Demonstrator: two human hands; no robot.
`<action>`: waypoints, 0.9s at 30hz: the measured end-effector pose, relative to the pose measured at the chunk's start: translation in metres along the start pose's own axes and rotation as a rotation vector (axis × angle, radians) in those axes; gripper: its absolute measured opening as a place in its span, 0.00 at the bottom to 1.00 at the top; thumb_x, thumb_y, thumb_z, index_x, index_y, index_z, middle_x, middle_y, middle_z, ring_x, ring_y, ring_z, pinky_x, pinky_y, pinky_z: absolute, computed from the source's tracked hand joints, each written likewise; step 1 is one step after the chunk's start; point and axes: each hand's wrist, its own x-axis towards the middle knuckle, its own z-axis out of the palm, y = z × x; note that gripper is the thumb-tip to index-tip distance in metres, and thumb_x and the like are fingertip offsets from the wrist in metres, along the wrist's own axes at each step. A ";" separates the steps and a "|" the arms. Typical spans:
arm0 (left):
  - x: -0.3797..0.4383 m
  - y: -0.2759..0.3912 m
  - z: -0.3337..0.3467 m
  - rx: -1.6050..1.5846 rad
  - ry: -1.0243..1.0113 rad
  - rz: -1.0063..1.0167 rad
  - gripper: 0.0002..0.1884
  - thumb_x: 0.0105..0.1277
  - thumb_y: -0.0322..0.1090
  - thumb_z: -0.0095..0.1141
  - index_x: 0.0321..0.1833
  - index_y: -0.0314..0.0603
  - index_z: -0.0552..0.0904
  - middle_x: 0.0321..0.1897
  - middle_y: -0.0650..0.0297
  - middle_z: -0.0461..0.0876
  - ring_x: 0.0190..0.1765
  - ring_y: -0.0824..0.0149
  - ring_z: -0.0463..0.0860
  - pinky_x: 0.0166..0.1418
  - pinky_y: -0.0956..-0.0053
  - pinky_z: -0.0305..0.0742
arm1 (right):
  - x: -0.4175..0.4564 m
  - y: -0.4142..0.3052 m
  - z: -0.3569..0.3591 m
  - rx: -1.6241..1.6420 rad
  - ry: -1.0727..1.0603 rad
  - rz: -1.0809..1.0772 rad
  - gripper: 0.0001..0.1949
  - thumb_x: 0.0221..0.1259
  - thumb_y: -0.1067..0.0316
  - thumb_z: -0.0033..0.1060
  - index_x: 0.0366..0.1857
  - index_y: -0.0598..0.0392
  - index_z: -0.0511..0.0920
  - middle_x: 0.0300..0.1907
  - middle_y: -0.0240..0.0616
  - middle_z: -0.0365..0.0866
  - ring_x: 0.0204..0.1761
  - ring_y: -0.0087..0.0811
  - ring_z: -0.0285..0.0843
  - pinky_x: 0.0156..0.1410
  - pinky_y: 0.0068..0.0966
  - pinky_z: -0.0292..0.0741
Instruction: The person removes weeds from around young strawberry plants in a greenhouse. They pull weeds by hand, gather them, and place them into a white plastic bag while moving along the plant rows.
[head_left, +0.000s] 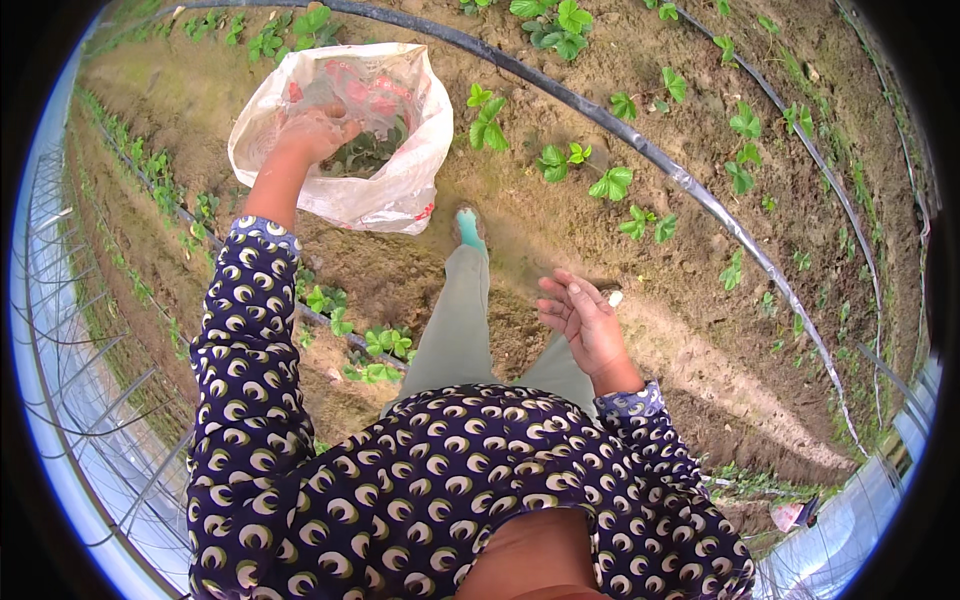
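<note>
A white woven plastic sack (375, 201) with red print and a clear inner lining gapes at the upper left, above the soil. Green leafy plants (367, 154) lie inside it. My left hand (311, 135) reaches into the sack's mouth; its fingers are partly hidden by the lining, so whether they grip anything cannot be told. My right hand (581, 319) is held in front of my right thigh, palm partly up, fingers loosely curled and apart, with nothing seen in it.
Young strawberry plants (489, 124) grow in rows on bare soil. A black irrigation hose (600, 116) curves along the bed ahead and to the right; another hose (319, 315) runs at the left. A furrow holds my foot in a teal shoe (469, 227). Greenhouse film and frame (97, 450) stand far left.
</note>
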 end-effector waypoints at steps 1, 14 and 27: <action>0.001 0.005 -0.013 -0.211 -0.036 -0.043 0.27 0.55 0.55 0.48 0.53 0.48 0.73 0.45 0.52 0.76 0.49 0.54 0.74 0.55 0.66 0.66 | 0.002 -0.002 -0.004 -0.007 0.027 0.001 0.18 0.62 0.62 0.44 0.53 0.58 0.64 0.48 0.41 0.72 0.40 0.31 0.74 0.45 0.26 0.74; -0.245 -0.021 0.086 -0.945 0.185 -0.300 0.21 0.55 0.33 0.52 0.53 0.42 0.69 0.50 0.53 0.70 0.49 0.55 0.73 0.54 0.67 0.67 | 0.092 -0.042 0.079 -0.454 0.134 0.023 0.29 0.54 0.49 0.52 0.57 0.52 0.61 0.53 0.35 0.63 0.46 0.31 0.66 0.48 0.43 0.68; -0.455 -0.060 0.258 -1.386 -0.398 -1.264 0.17 0.59 0.40 0.49 0.47 0.35 0.74 0.37 0.56 0.79 0.35 0.64 0.81 0.37 0.73 0.75 | 0.210 0.003 0.198 -0.731 0.155 0.335 0.14 0.60 0.59 0.45 0.48 0.50 0.68 0.39 0.36 0.78 0.38 0.30 0.77 0.38 0.33 0.77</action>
